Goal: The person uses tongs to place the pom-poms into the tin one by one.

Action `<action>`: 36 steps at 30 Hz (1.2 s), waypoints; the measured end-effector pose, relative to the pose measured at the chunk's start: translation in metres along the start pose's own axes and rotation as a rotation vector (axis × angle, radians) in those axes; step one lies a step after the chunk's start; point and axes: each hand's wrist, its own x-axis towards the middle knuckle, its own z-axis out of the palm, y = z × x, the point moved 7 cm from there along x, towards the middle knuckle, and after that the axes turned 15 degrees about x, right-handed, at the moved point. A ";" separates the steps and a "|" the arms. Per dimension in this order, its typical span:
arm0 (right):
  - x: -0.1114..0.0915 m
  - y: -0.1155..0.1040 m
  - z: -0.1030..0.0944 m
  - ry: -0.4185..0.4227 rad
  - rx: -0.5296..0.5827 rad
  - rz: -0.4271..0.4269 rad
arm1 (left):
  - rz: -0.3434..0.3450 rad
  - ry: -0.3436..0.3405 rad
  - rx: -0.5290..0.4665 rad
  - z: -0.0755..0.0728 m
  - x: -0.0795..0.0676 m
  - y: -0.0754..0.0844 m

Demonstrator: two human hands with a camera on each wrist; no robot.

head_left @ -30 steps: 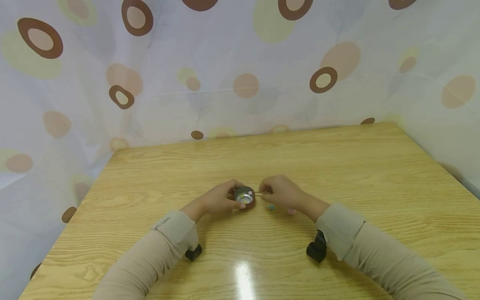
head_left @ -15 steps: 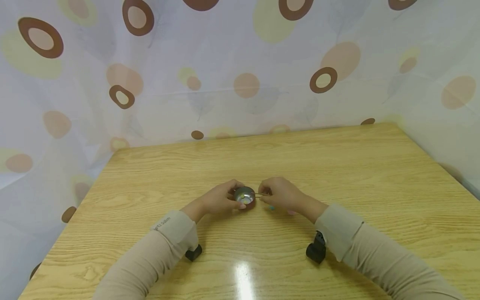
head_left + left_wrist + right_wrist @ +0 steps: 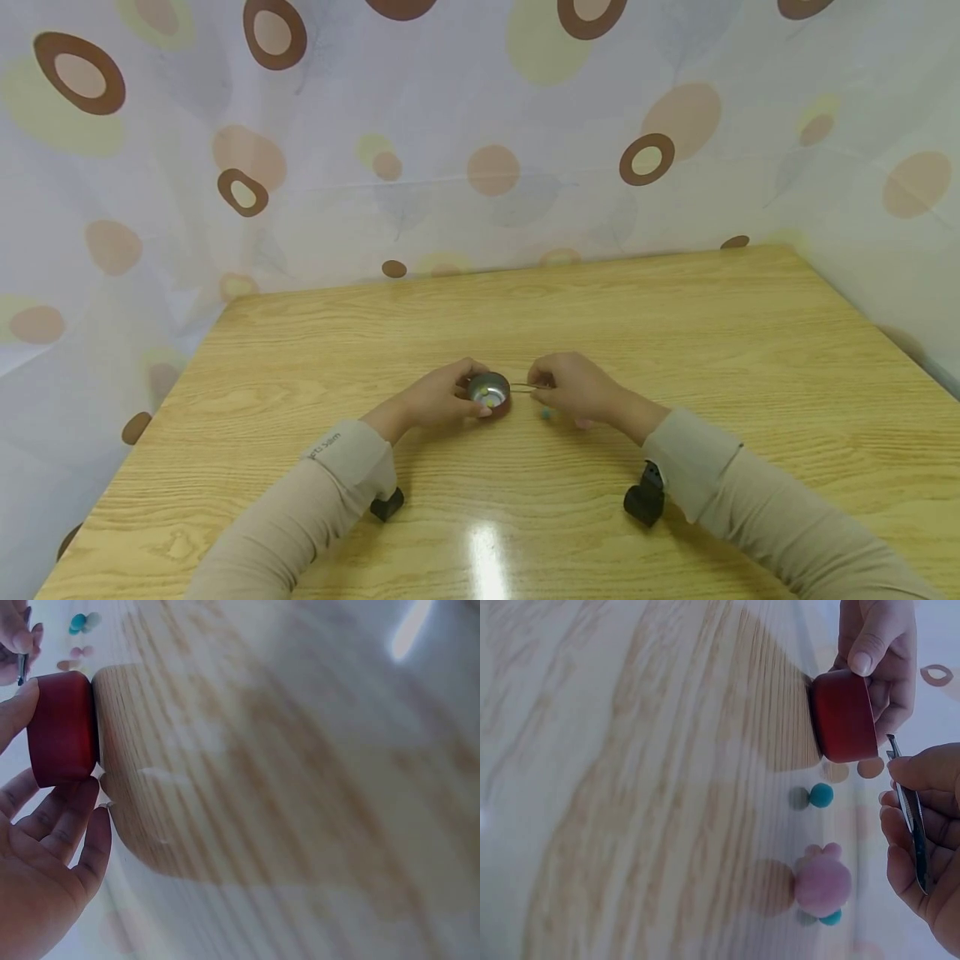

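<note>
Head: small dark-red round bowl (image 3: 502, 409), shiny inside, sits on pale wooden tabletop (image 3: 525, 325); left hand (image 3: 441, 398) grips its left side, right hand (image 3: 577, 388) to its right. Left wrist: fingers on bowl wall; likely light, rigid, smooth; hold by sides. Right wrist: fingers pinch slim metal tweezers (image 3: 919, 847), tips just beside rim; probably springy, best held mid-length.

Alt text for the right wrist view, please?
The right hand holds tweezers, tips close to a small red bowl that the left hand grips on a wooden table. A teal ball and larger pink ball are nearby.
</note>
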 end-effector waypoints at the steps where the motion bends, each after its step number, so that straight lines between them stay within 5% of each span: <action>1: 0.000 0.001 -0.001 0.003 -0.003 0.002 | 0.001 -0.001 -0.002 -0.002 -0.002 0.004; 6: -0.003 0.005 -0.006 0.024 -0.020 0.007 | -0.007 -0.010 -0.012 -0.011 -0.014 0.025; 11: -0.007 0.009 -0.011 0.039 -0.025 0.013 | -0.008 -0.011 -0.011 -0.013 -0.016 0.029; 20: -0.013 0.020 -0.018 0.051 -0.035 0.069 | -0.017 -0.002 0.003 0.002 0.002 -0.007; 36: -0.019 0.035 -0.029 0.068 -0.045 0.105 | -0.006 -0.013 -0.006 0.000 0.002 -0.007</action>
